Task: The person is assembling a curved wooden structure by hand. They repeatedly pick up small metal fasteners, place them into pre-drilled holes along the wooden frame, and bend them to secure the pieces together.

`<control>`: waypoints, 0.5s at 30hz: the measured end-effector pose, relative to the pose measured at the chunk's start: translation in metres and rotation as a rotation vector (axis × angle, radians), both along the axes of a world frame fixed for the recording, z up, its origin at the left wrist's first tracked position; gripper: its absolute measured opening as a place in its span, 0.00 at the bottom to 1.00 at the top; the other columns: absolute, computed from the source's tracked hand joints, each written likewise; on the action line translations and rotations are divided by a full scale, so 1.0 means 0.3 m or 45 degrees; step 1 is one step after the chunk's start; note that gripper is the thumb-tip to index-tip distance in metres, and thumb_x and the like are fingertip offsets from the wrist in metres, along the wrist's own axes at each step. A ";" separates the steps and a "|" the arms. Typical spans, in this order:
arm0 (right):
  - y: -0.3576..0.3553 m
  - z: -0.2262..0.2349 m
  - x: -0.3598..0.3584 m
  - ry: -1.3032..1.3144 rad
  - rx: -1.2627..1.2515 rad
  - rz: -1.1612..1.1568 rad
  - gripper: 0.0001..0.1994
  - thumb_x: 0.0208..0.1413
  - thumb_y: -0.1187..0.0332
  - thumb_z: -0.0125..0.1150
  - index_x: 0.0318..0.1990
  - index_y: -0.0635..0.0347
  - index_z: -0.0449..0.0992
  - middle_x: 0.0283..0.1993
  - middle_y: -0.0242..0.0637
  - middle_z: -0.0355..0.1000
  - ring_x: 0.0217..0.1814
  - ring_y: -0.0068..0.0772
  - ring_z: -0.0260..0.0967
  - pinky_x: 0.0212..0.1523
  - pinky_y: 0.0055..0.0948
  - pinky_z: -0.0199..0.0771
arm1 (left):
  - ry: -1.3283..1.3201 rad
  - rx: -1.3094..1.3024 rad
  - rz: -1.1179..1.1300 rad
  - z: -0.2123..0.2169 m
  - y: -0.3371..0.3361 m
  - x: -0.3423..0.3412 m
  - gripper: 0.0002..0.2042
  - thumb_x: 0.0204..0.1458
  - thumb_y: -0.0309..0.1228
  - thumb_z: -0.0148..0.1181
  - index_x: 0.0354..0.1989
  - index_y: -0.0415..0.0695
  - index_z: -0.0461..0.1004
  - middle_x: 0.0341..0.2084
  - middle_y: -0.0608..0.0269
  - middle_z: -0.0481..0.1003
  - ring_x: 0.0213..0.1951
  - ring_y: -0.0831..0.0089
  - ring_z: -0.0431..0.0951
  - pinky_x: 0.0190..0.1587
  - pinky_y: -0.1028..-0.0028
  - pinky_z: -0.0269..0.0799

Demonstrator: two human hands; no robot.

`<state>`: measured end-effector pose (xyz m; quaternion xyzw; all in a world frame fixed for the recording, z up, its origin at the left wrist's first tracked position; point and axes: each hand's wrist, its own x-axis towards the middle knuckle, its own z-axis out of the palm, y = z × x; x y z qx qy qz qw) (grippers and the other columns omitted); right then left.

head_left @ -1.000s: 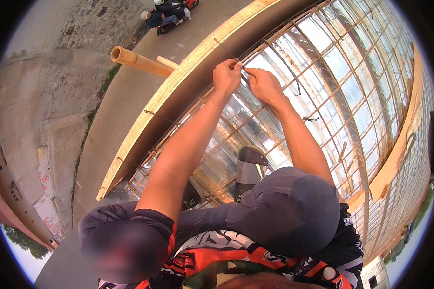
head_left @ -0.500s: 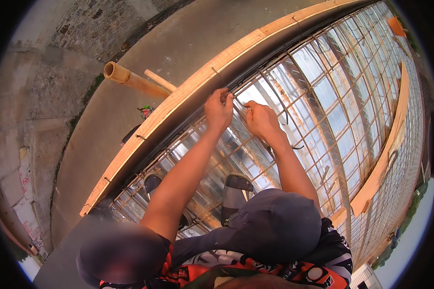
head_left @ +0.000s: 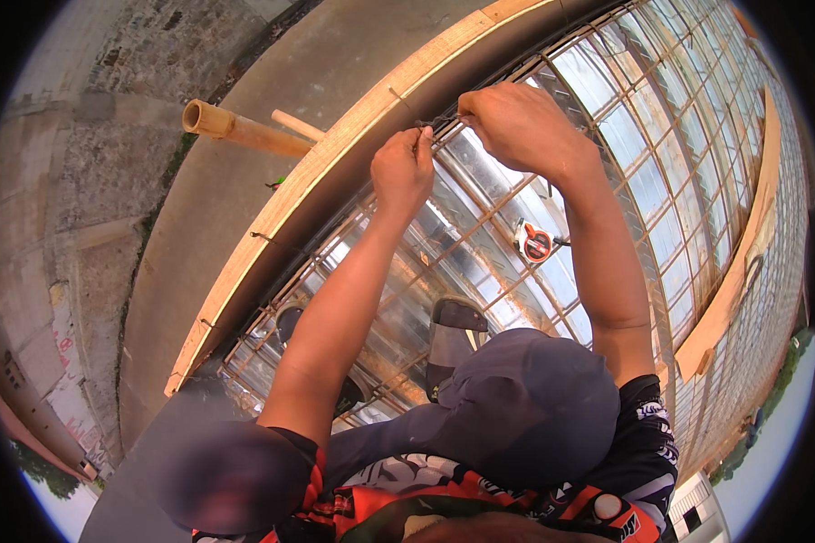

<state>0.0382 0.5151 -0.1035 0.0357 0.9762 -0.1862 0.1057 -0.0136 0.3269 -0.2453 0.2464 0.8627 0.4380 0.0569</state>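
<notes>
Both hands are at the edge of a rusty rebar mesh (head_left: 493, 213), beside a long wooden board (head_left: 335, 158). My left hand (head_left: 403, 169) is closed in a pinch, thumb and fingertips together at the end of a thin dark wire (head_left: 440, 120). Higher and to the right, my right hand (head_left: 527, 128) is bent over with its fingers curled closed on the wire's other side. The exact grip is partly hidden by the fingers. A round tape measure (head_left: 536, 244) in orange, white and black lies below my right hand, next to my forearm.
Shiny corrugated metal sheeting (head_left: 507, 290) lies under the mesh. Dark shoes (head_left: 459, 314) stand on it. Beyond the board a bamboo pole (head_left: 244, 127) sticks out over a lower concrete surface (head_left: 190, 217). Another wooden plank (head_left: 743, 244) lies on the mesh at right.
My right hand has risen and turned over, its elbow swinging outward. My left hand has shifted slightly up and left. The tape measure now shows where my right forearm covered that spot.
</notes>
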 end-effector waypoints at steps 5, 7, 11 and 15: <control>0.007 0.004 -0.159 0.041 -0.150 0.166 0.20 0.75 0.54 0.59 0.44 0.66 0.83 0.37 0.52 0.81 0.43 0.60 0.79 0.47 0.53 0.76 | -0.334 -0.069 0.119 0.026 0.015 -0.013 0.17 0.70 0.39 0.64 0.38 0.36 0.85 0.26 0.47 0.82 0.27 0.57 0.84 0.36 0.61 0.76; 0.015 -0.037 -0.219 0.167 -0.189 0.222 0.19 0.75 0.54 0.59 0.44 0.63 0.83 0.37 0.50 0.81 0.45 0.61 0.79 0.48 0.53 0.77 | -0.368 -0.033 0.162 0.008 0.025 -0.012 0.18 0.71 0.41 0.63 0.37 0.36 0.85 0.25 0.50 0.84 0.25 0.62 0.85 0.36 0.63 0.78; 0.001 -0.093 -0.341 0.241 -0.083 0.271 0.17 0.75 0.55 0.58 0.42 0.60 0.82 0.37 0.47 0.81 0.46 0.58 0.80 0.48 0.54 0.78 | -0.467 0.059 0.271 -0.021 0.054 -0.012 0.18 0.70 0.41 0.62 0.38 0.37 0.87 0.26 0.46 0.83 0.31 0.48 0.86 0.42 0.55 0.78; -0.049 -0.089 -0.413 0.118 0.021 0.289 0.13 0.75 0.56 0.59 0.48 0.51 0.86 0.43 0.39 0.85 0.52 0.51 0.83 0.51 0.52 0.82 | -0.516 -0.022 0.332 -0.008 0.064 -0.018 0.20 0.70 0.43 0.62 0.40 0.36 0.87 0.27 0.46 0.85 0.33 0.48 0.87 0.44 0.56 0.79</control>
